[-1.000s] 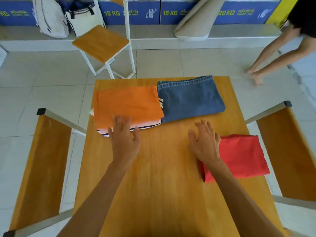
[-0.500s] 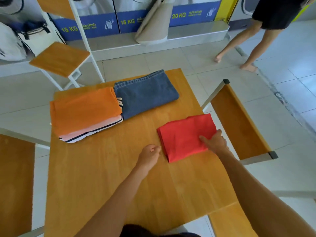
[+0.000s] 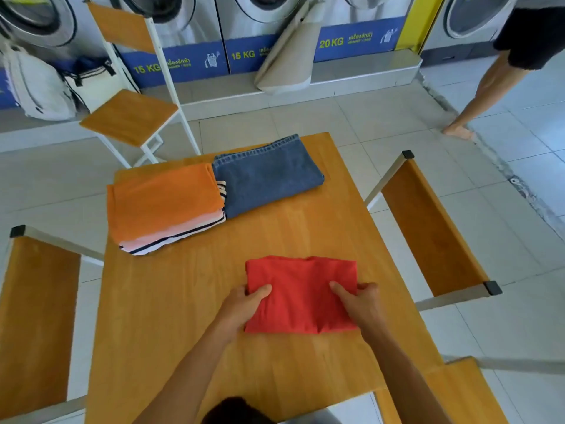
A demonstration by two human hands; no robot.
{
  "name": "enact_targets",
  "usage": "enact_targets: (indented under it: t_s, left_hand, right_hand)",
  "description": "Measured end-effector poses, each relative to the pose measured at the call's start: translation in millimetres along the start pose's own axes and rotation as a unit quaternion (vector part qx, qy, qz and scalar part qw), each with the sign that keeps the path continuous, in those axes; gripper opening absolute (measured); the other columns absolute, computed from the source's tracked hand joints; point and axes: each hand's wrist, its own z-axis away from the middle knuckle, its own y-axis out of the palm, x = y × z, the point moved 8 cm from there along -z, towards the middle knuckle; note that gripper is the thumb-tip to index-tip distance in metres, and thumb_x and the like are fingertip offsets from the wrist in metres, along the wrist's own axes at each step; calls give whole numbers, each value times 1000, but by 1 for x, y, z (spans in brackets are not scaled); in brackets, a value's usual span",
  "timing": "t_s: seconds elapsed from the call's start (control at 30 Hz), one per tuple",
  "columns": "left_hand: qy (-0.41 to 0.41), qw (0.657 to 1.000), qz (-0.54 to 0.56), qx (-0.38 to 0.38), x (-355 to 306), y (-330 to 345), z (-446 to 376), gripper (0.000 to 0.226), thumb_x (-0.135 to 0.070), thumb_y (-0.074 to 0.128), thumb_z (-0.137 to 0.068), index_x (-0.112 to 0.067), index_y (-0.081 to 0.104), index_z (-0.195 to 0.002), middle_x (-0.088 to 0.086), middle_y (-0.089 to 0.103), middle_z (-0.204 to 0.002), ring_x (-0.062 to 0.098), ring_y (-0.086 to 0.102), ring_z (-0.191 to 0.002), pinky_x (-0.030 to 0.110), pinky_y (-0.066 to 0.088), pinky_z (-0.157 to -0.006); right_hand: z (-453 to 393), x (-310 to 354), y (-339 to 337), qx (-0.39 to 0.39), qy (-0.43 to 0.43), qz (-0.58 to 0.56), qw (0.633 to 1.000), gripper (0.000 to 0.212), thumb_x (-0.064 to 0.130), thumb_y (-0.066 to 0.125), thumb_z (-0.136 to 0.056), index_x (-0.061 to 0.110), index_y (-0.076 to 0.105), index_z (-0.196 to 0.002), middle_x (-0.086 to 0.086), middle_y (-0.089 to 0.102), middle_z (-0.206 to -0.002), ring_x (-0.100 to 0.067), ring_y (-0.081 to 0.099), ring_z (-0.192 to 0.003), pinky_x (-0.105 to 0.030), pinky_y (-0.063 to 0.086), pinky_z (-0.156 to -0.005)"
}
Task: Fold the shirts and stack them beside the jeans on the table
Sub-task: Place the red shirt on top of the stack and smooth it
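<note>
So the red shirt (image 3: pixel 301 293) is folded into a neat rectangle and sits on the near half of the wooden table (image 3: pixel 189 301), pretty much centred in front of the person. Half a second ago it lay further to the right, with only the right hand on its right edge and the left hand curled on bare wood just beside it. Now both hands have it: the left hand (image 3: pixel 244 304) grips the left edge, thumb on top and fingers tucked under, and the right hand (image 3: pixel 359 301) does the same on the right edge. I can't tell whether the shirt is lifted or just resting on the wood.

The stack of folded shirts (image 3: pixel 165 206), orange one on top with pink and striped layers under it, hasn't budged; it's at the far left of the table, touching the folded jeans (image 3: pixel 266 175) on its right.

Another person's bare leg (image 3: pixel 483 93) is at the far right on the tiled floor, by the washing machines (image 3: pixel 253 22).
</note>
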Motion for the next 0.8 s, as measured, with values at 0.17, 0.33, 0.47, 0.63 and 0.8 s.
enact_targets:
  t_s: [0.17, 0.33, 0.47, 0.63, 0.8]
  left_hand:
    - [-13, 996, 71, -54, 41, -49, 20, 43, -37, 64, -88, -17, 62, -125, -12, 67, -97, 9, 65, -92, 25, 49, -73]
    - [2, 981, 167, -101, 36, -105, 26, 43, -33, 65, -89, -18, 57, -129, -7, 68, -109, 15, 66, -101, 35, 52, -89]
    - [63, 966, 196, -158, -1, -185, 24, 47, -41, 68, -86, -20, 61, -127, -2, 70, -117, 19, 67, -105, 44, 52, -96]
    - [116, 946, 187, -237, -64, -286, 17, 51, -54, 53, -91, -18, 58, -128, -3, 68, -111, 17, 65, -100, 40, 50, -92]
    - [114, 942, 153, -275, -101, -343, -17, 53, -52, 40, -97, -13, 55, -130, 3, 60, -111, 22, 58, -96, 38, 45, -84]
  right_hand:
    - [21, 13, 56, 172, -29, 53, 983, 40, 41, 72, -86, 11, 70, -111, 1, 73, -95, -14, 70, -85, -35, 59, -74]
    - [32, 85, 108, 225, -105, 51, 967, 37, 39, 69, -89, 16, 68, -119, 0, 74, -108, -16, 70, -97, -43, 56, -92]
    - [47, 176, 153, 264, -183, 32, 947, 30, 30, 65, -94, 15, 66, -120, -1, 73, -111, -15, 69, -99, -37, 56, -90]
    - [57, 291, 214, 272, -279, 43, 920, 33, 37, 60, -96, 13, 67, -118, -1, 72, -108, -19, 68, -98, -38, 56, -85]
    - [42, 353, 260, 267, -293, 26, 918, 25, 33, 57, -98, 14, 69, -110, 0, 73, -99, -19, 70, -91, -35, 56, -79]
